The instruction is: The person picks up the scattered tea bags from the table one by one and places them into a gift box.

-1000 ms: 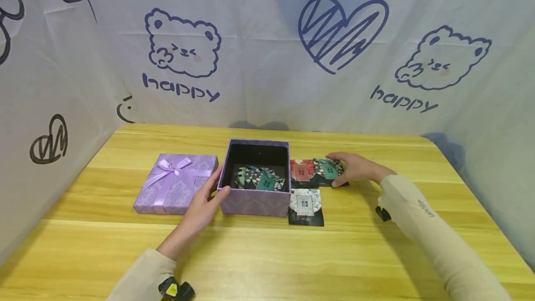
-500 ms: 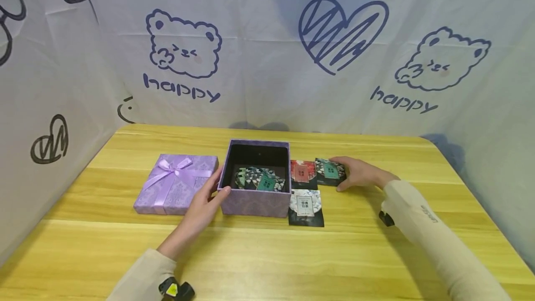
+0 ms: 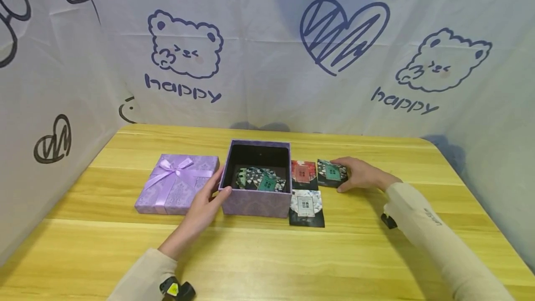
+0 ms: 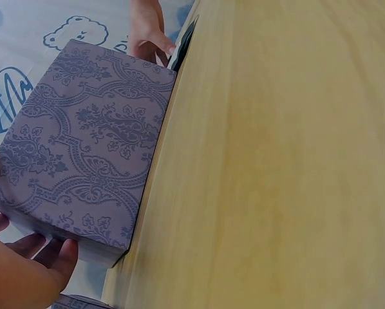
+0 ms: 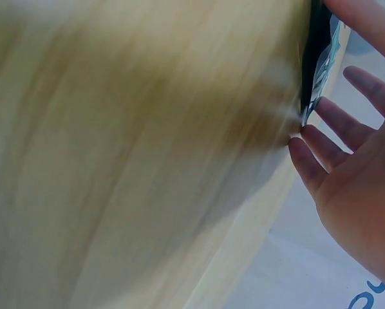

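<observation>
The green-labelled packet [image 3: 332,172] had slid rightward from the red packet [image 3: 304,174], left of the right grip [image 3: 361,174], with the box [image 3: 256,204] farther left. Thumb on the near side, that grip pinched the green-labelled packet's right edge; its dark end pointed nearward, long axis unclear. The left grip [image 3: 205,207] clasped the box's corner.

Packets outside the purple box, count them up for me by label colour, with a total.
Red-labelled packet: 1
White-labelled packet: 1
Green-labelled packet: 1
Total: 3
</observation>
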### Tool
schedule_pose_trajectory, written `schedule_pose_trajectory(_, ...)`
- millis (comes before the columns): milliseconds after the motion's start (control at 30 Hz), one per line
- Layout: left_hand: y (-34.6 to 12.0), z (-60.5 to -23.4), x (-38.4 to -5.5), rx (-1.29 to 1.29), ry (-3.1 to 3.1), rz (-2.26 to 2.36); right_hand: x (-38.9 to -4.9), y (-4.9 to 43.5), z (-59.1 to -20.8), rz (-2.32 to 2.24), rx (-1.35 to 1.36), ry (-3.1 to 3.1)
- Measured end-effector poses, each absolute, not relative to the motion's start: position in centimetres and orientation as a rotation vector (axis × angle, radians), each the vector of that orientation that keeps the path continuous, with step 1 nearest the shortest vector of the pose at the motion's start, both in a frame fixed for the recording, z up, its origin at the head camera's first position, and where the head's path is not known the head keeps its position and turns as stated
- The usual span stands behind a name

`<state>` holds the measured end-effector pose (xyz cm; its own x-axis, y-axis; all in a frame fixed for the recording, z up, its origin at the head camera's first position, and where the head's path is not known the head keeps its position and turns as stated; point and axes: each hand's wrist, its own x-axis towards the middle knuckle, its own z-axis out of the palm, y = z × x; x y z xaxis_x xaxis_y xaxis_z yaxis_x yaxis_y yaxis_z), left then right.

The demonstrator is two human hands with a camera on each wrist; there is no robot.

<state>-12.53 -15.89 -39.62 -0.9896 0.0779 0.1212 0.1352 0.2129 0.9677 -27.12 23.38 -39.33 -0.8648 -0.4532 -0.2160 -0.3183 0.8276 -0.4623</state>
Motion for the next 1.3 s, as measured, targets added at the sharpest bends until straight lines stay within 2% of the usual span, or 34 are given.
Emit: schedule_pose_trajectory(1300,-15.8,-39.9,-12.5,-0.222,-2.397,-1.929,-23.7,23.3,-38.2,-0.726,-0.691,2.786)
